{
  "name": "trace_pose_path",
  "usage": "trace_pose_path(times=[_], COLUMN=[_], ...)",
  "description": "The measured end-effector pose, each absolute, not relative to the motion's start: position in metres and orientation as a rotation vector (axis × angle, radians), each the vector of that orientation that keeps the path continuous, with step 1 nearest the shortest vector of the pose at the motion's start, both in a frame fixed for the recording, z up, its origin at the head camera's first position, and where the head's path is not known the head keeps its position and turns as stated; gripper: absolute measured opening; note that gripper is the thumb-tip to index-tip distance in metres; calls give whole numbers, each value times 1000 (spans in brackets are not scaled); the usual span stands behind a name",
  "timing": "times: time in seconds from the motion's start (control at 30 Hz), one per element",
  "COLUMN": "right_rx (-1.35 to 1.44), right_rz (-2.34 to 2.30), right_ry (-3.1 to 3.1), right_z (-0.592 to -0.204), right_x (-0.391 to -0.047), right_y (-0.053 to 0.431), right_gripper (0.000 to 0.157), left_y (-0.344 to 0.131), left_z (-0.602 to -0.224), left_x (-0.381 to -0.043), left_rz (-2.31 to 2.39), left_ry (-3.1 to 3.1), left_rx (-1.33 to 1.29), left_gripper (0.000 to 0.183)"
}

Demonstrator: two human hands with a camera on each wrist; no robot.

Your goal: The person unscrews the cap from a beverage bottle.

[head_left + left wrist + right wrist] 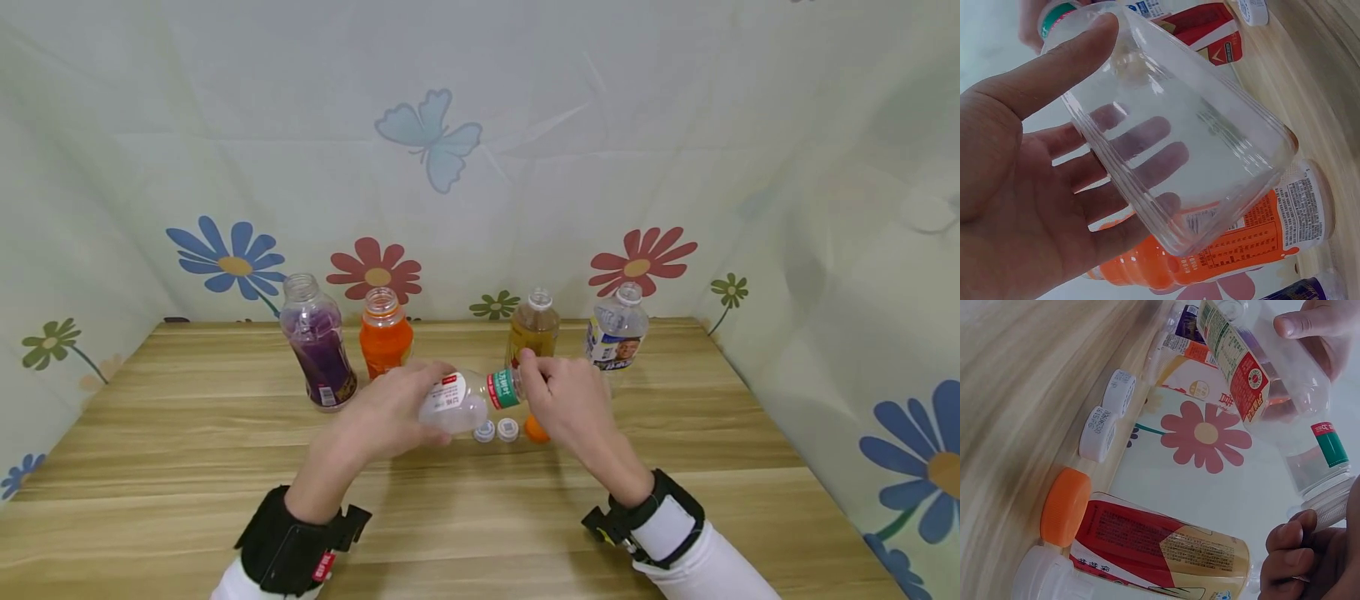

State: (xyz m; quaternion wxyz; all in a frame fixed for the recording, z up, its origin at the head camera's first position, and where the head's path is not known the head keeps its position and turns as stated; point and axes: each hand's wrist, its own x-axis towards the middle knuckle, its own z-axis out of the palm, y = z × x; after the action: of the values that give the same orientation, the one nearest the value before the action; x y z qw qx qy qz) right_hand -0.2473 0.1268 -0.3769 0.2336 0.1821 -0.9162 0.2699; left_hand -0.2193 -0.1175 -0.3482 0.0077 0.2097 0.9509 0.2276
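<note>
My left hand (386, 408) holds an empty clear plastic bottle (448, 396) by its body, thumb on one side and fingers along the other. The bottle lies tilted in the air, neck toward the right, with a green and red band (503, 389) round its shoulder. At that neck my right hand (573, 408) grips a ridged translucent cap (1330, 505) with curled fingers. Below the bottle, two white caps (1097, 434) and an orange cap (536, 429) sit in a row on the table. Another whitish cap (1041, 575) shows beside the orange one in the right wrist view.
Behind my hands stand a purple bottle (322, 358), an orange bottle (386, 337), an amber bottle (534, 329) and a clear labelled bottle (618, 329), all with bare necks. A flower-printed curtain (525, 192) borders the wooden table (225, 467) at the back and sides.
</note>
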Motion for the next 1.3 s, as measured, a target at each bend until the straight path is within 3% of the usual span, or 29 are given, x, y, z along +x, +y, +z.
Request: trace_pose_path(times=[1.07,1.3], right_rx=[739,822], right_rz=[816,802], right_ry=[-2316,-2210], right_z=[-382,-383], right_x=[-255,-259], right_y=[128,130], right_gripper=[42,44], left_y=[-119,-119], left_z=[-357,-356], left_x=[-229,-230], left_rz=[874,894], left_ry=[2952,2953], left_rx=[762,747], left_gripper=[73,73])
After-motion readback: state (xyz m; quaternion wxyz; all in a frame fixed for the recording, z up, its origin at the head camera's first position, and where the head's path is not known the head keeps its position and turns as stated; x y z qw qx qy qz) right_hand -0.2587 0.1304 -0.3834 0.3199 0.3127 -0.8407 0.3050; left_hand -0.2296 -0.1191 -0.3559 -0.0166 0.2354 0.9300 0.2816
